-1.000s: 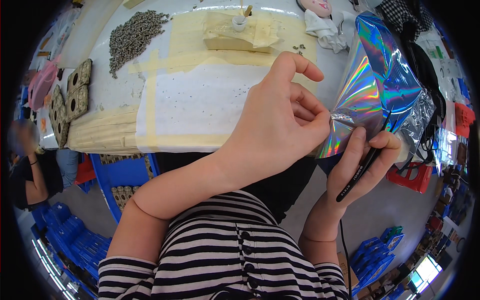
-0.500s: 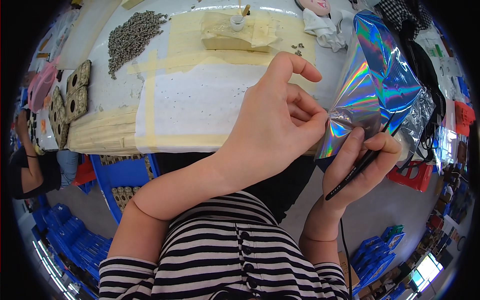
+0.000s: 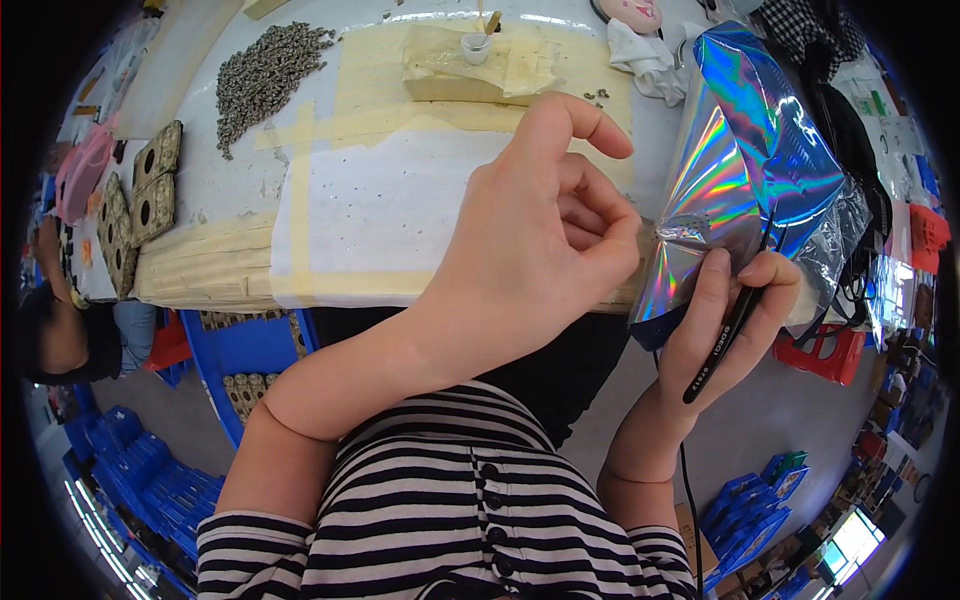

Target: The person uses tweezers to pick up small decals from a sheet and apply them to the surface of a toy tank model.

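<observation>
My right hand [image 3: 690,350] grips black tweezers [image 3: 728,345] against its palm, with the tips pointing up and away. Its thumb and fingers also hold the lower part of a shiny rainbow-silver pouch [image 3: 715,180]. Beside the pouch's left edge is my left hand [image 3: 530,240], thumb and fingertips brought together in a pinch and the forefinger arched above them. Whatever the pinch holds, if anything, is too small to make out. A narrow gap shows between those fingertips and the pouch.
Beneath my left hand lies white paper [image 3: 390,210] with tiny specks, taped to the table. Farther back are a pile of small metal parts [image 3: 265,85] and a block [image 3: 470,88] bearing a small white cup [image 3: 475,47]. Patterned square pieces [image 3: 155,180] stand at left, near another person.
My left hand has shifted a little left, off the pouch's edge. The tweezers have turned more upright in my right hand, and the pouch has flattened slightly.
</observation>
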Motion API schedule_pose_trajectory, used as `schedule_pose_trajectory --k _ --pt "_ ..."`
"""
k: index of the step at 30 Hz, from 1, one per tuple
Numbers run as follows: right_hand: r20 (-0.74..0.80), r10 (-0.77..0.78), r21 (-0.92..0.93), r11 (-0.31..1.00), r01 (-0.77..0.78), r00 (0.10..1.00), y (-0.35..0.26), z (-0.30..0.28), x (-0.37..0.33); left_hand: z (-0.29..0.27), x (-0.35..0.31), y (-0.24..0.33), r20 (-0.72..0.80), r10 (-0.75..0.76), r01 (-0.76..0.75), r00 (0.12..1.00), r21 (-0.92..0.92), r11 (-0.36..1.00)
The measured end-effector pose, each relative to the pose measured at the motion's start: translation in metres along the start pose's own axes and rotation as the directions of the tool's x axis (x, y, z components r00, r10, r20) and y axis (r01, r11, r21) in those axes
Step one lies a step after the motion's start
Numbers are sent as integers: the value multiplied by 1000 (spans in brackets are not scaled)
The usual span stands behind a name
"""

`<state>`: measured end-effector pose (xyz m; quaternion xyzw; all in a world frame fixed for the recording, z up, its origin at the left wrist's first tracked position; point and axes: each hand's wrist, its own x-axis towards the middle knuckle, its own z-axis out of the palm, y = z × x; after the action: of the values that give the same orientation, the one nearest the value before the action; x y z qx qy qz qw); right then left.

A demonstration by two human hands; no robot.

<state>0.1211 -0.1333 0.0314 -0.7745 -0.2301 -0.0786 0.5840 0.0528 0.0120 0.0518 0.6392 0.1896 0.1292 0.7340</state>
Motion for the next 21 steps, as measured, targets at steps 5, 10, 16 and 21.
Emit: schedule_pose_trajectory --k 5,10,16,21 --pt "27 28 -42 999 -26 999 6 -4 -2 -33 -9 2 -49 195 -163 980 379 911" --pt "0 13 -26 1000 -13 1000 8 1 -2 -55 -13 3 -47 246 -173 968 587 791" --pt "-5 5 -40 999 -6 1000 9 1 -2 -59 -13 4 -82 192 -129 978 482 867" --pt "-14 5 -53 999 -6 1000 11 2 -2 -58 -12 2 -92 228 -157 969 482 862"
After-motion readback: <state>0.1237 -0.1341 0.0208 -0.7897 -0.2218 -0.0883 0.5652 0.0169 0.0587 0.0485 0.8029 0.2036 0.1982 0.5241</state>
